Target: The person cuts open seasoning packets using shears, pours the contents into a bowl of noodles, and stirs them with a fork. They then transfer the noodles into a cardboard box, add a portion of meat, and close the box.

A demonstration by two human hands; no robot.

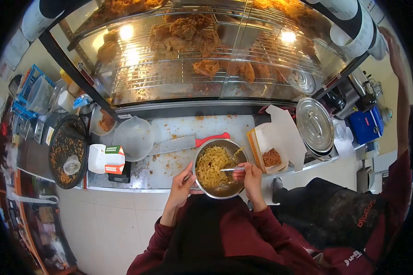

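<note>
A steel mixing bowl [219,196] of yellow noodles [210,166] is at the counter's front edge, close to my body. My left hand [181,187] grips the bowl's left rim, fingers bent around its side. In my right hand [251,178] is a slim silver metal utensil [233,169], its far end among the noodles; the shape of that end is hidden. Right of the bowl stands an open paper takeaway box [257,142] with reddish-brown crumbly food [271,157] inside. Behind the bowl lies a wide knife [174,145] with a red handle.
A glass display case [234,68] holding fried chicken [186,34] spans the back. Left are a clear plastic bowl [134,137], a small open carton [97,158] and a black crumb pan [55,146]. A metal lid [314,124] stands right. Another person [335,215] is close at right.
</note>
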